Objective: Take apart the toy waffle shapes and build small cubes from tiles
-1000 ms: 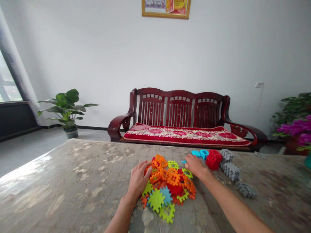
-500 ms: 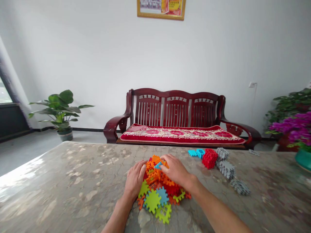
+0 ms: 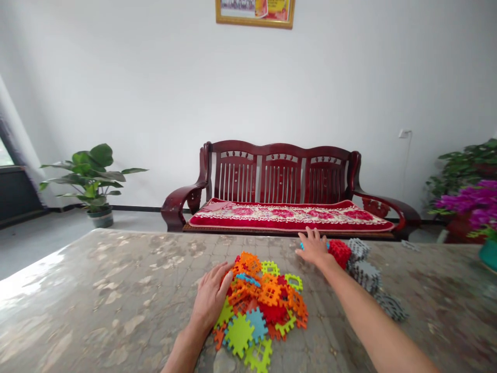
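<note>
A heap of plastic interlocking tiles [image 3: 271, 294] in orange, green, red and blue lies on the table. My left hand [image 3: 213, 291] rests against the heap's left side, fingers stretched out and holding nothing. Farther back, my right hand [image 3: 313, 247] is over the small blue tiles [image 3: 302, 245], its fingers spread; it mostly covers them. Just right of that hand sits a stack of red tiles [image 3: 339, 253]. One blue tile [image 3: 248, 280] lies on top of the heap.
Stacks of grey tiles [image 3: 365, 276] stand right of the red stack, near my right forearm. A patterned cover lies over the table [image 3: 128, 290]. Beyond it are a wooden bench [image 3: 279, 176], a potted plant [image 3: 97, 181] and purple flowers [image 3: 469, 204].
My right hand has left the heap and moved right and away from me to the blue tiles. The heap's right side is now uncovered. My left hand stays beside the heap.
</note>
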Tool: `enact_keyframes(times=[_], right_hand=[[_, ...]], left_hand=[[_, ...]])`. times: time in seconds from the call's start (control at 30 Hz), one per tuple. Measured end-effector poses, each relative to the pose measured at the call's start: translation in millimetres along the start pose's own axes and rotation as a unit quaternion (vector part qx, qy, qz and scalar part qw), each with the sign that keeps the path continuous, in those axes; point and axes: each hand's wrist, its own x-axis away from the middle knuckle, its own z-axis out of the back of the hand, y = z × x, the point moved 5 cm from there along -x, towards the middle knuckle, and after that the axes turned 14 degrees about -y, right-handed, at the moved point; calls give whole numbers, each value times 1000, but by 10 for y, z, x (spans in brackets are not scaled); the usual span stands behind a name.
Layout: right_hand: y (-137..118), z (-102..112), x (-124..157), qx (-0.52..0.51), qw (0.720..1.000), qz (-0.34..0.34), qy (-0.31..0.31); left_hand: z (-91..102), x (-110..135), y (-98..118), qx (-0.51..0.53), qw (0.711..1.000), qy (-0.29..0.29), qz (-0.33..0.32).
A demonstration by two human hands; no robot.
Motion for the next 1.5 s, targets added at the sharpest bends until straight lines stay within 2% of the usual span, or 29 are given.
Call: enact_keyframes(times=[0.2,0.4,0.63,0.87,1.07,1.17,1.3,1.5], right_hand=[[190,-90,-292,-13,995,-5,-98],[224,-79,-337,-32,991,3,-131],[-6,-83,-181,-50,993,-12,-111],[-251,-121,193,-59,993,0,-103],[-239,-162,560,-61,994,-1,-93],[-225,-193,673,-51,997,14,-61],[-221,-209,765,-53,998,28,-16],[-164,-224,793,-106,994,17,6]], left_hand=[[-16,-7,-28,-8,1000,1,2],[-29,-14,-55,1,1000,0,3],[-31,-19,-58,0,1000,3,5],[-10,-16,-13,0,1000,11,5],[5,-17,14,-8,1000,20,3],[14,-15,23,-11,1000,28,2],[11,-19,22,-13,999,29,2],[-9,-40,-13,-12,999,32,1]])
